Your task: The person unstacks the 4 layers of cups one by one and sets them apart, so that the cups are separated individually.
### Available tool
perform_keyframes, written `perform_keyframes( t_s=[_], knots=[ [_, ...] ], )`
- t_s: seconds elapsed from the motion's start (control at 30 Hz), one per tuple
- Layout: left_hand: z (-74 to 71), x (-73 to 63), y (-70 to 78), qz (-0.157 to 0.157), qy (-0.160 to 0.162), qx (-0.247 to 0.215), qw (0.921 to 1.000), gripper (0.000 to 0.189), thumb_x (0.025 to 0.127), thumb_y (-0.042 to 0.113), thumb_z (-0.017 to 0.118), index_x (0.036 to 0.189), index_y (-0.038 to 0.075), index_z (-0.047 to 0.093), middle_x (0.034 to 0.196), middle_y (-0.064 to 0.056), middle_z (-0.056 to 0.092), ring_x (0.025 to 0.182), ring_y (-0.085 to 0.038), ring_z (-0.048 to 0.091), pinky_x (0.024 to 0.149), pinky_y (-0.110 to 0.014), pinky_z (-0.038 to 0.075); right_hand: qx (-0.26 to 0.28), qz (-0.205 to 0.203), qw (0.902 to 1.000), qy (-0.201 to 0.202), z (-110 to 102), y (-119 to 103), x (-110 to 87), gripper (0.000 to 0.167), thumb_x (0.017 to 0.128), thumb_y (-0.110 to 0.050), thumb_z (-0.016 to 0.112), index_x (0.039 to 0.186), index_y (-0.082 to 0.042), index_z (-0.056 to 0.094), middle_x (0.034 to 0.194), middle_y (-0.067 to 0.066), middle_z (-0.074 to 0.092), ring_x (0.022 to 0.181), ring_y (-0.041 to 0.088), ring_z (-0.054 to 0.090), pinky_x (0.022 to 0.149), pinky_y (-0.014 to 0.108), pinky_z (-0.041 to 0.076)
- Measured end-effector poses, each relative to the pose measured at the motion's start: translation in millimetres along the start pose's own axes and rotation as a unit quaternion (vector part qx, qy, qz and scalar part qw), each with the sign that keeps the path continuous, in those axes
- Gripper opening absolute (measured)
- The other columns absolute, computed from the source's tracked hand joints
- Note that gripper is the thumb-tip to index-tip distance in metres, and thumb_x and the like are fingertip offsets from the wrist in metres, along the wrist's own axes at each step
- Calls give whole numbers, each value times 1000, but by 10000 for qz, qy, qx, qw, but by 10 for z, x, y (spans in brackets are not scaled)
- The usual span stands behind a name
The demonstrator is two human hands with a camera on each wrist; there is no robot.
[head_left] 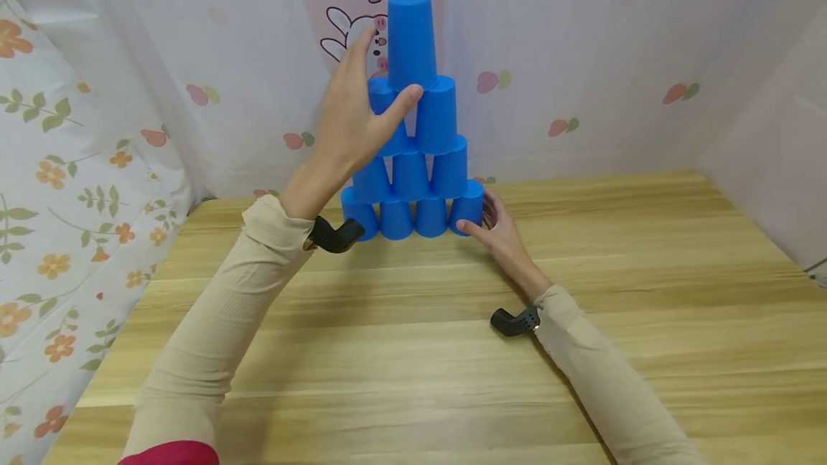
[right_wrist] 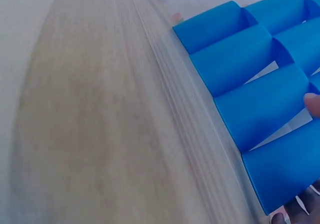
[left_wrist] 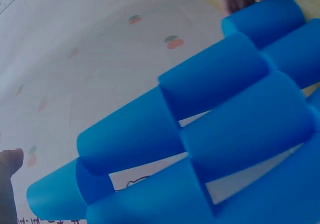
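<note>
The left hand is spread wide, its thumb and fingers far apart, up beside the cup tower. It holds nothing. Its thumb tip is close to the bottom of the top cup, but I cannot tell if they touch. The right hand curves around the end cup in the tower's bottom row, thumb in front, fingers on the far side. I cannot tell if it squeezes.

The tower has ten blue cups, all upside down: four, then three, then two, then one. Their insides are hidden. From the head view, the left hand is in the way and covers part of the tower's left side.

Each arm has a tan sleeve and a black wrist piece, in front of the tower. Under the tower is a wooden table. Behind the tower hangs a white cloth with little fruits and a rabbit. Far left of the tower is a flowery cloth.
</note>
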State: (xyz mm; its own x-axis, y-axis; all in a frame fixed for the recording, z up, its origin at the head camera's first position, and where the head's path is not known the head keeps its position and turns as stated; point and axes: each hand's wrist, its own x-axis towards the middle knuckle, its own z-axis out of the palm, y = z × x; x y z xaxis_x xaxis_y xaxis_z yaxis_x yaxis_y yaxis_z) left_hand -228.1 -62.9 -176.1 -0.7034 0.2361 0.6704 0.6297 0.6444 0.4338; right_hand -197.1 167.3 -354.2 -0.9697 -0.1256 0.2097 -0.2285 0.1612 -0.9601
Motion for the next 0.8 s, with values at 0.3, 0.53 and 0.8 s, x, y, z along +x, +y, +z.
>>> perform_keyframes(
  t_s=[0.3, 0.53, 0.8],
  knots=[
    [97, 262, 81, -208, 66, -278, 9994, 91, 84, 51, 58, 148, 5, 13, 149, -6, 28, 132, -10, 32, 105, -26, 29, -459, 119, 9989, -45, 56, 12, 27, 78, 85, -8, 64, 145, 4, 16, 149, 22, 20, 137, 33, 17, 111, 43, 16],
    [122, 334, 80, -643, 266, -375, 9969, 92, 84, 50, 57, 148, 5, 9, 147, -10, 32, 132, -14, 34, 105, -29, 30, -551, 27, 9985, -18, 79, 28, 38, 78, 85, -10, 65, 144, 4, 17, 148, 23, 23, 136, 35, 20, 110, 45, 17],
    [167, 401, 18, -884, 151, -528, 9946, 77, 90, 40, 56, 146, 6, 17, 145, -10, 36, 130, -17, 37, 104, -32, 32, -675, -2, 9977, -8, 80, 48, 65, 78, 85, -11, 66, 145, 4, 17, 148, 23, 23, 136, 35, 22, 110, 45, 18]
  ],
)
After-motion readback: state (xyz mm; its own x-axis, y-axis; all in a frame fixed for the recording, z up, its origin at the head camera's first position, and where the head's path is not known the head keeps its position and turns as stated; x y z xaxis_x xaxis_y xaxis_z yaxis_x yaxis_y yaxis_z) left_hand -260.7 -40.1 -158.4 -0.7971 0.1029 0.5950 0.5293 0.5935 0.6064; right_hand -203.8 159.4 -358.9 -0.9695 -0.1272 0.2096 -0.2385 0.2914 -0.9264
